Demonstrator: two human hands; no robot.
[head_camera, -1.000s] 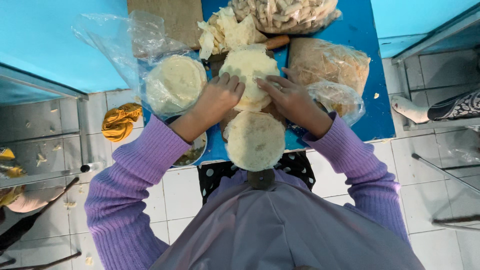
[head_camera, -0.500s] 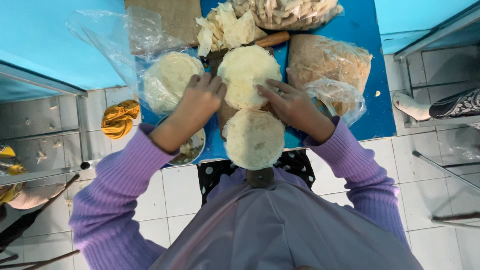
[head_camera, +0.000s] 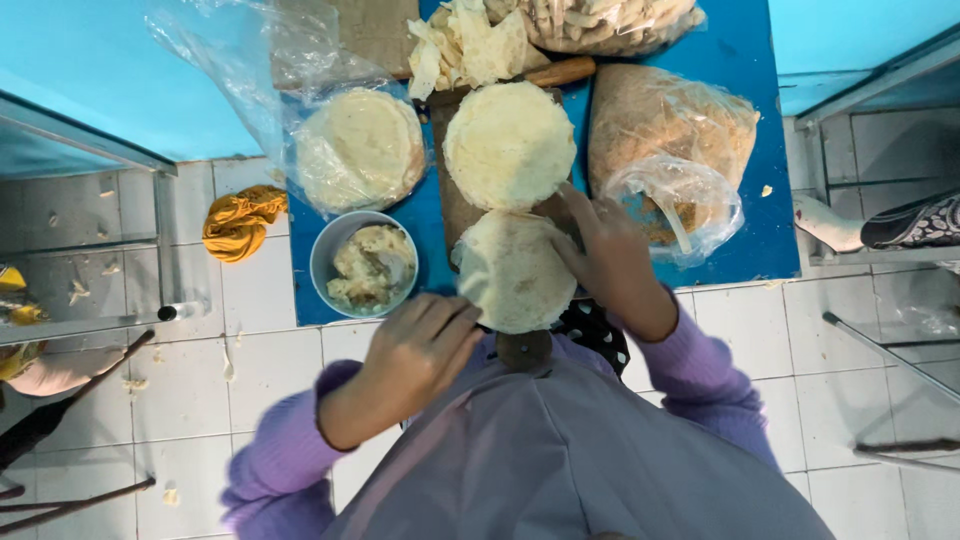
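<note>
a clear plastic bag (head_camera: 360, 150) of pale round flatbreads lay at the blue table's left. a bulging bag of brown crumbs (head_camera: 665, 120) sat right, a smaller open clear bag (head_camera: 680, 205) before it, another bag of pale strips (head_camera: 610, 22) at the top.

White tiled floor (head_camera: 870, 400) with grey grout, scattered crumbs at left. Blue counter (head_camera: 745, 130) between turquoise surfaces (head_camera: 90, 70). Metal frame (head_camera: 90, 250) at left; crumpled yellow cloth (head_camera: 240, 220) on floor. Lighting even.
</note>
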